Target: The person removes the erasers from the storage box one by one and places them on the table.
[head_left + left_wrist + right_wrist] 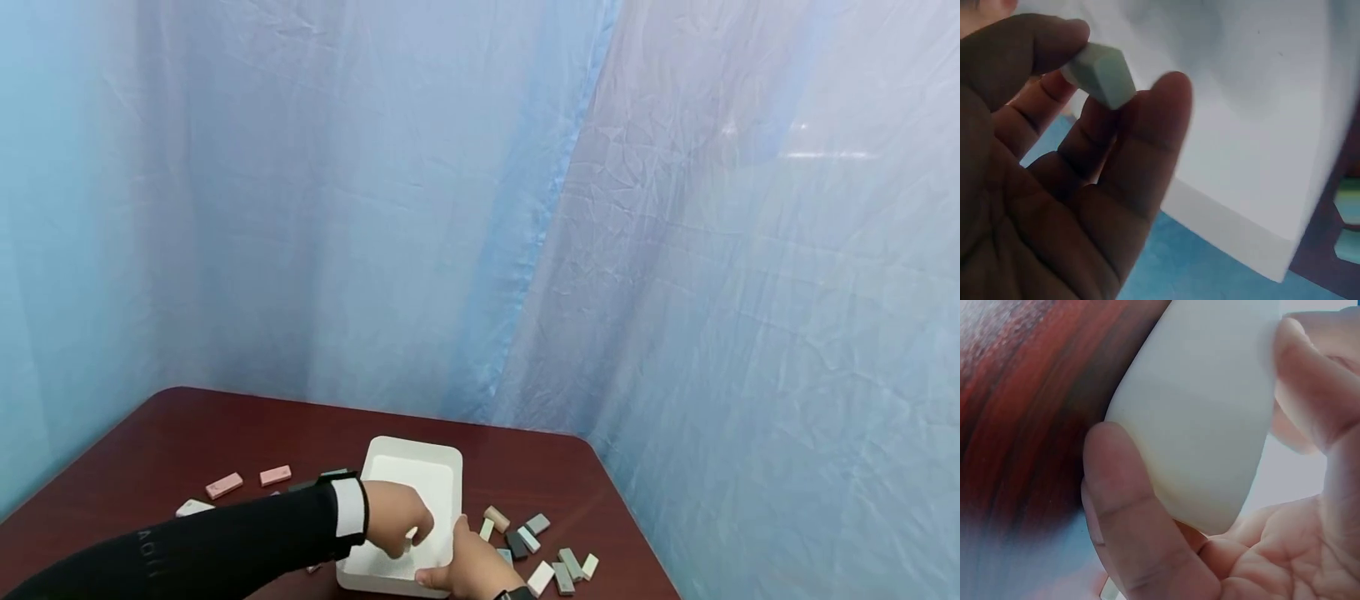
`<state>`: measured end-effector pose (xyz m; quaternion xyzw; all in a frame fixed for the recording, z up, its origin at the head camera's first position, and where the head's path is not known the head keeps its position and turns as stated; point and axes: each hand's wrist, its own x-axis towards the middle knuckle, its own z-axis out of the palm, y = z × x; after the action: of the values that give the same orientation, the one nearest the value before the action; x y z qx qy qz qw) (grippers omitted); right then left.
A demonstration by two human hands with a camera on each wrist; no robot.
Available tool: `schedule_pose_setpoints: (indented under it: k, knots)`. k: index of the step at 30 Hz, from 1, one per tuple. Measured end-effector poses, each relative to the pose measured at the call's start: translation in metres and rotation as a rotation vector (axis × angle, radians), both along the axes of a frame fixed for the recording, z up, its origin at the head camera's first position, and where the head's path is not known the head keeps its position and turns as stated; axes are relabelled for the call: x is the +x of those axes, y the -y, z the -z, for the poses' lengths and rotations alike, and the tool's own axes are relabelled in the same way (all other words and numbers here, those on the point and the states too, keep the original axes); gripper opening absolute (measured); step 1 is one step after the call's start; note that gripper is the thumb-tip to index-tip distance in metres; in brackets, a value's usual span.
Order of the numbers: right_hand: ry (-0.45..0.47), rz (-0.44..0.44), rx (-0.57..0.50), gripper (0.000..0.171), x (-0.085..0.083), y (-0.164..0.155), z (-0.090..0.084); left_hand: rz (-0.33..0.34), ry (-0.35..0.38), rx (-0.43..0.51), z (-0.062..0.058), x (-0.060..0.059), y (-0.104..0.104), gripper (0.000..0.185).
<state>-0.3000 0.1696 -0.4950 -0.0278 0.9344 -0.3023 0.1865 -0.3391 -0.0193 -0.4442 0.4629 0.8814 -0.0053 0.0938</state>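
A white box [413, 447] stands open on the dark red table [150, 450]. My left hand [407, 542], in a black sleeve with a white cuff, reaches into it. This hand pinches a small pale green block [1099, 72] between thumb and fingertips [1169, 94] over the box's white inside [1254, 125]. My right hand [447, 553] grips the box's near right corner [1210, 419], with the thumb [1119, 506] on the outer wall and the fingers [1307, 381] over the rim.
Several grey, green, tan and white blocks [536, 550] lie right of the box. Two pink blocks [224, 485] and a white one [193, 507] lie to its left. Blue-white sheeting [480, 208] hangs behind and beside the table. The table's right edge [633, 533] runs close by.
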Motion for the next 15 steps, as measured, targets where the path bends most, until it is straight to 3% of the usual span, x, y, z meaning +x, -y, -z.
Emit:
schedule_pose_setpoints:
  k: [4,9,15]
  knots:
    - [-0.029,-0.002,0.018,0.119,-0.002,-0.001,-0.001,-0.071,0.047,0.088,-0.011,-0.015,0.021,0.017]
    - [-0.043,0.019,0.028,0.120,-0.005,-0.002,-0.003,-0.244,-0.047,0.194,-0.018,-0.042,0.055,0.016]
    - [-0.013,0.055,0.010,0.124,-0.003,-0.001,-0.003,-0.413,-0.096,0.320,-0.001,-0.076,0.105,0.011]
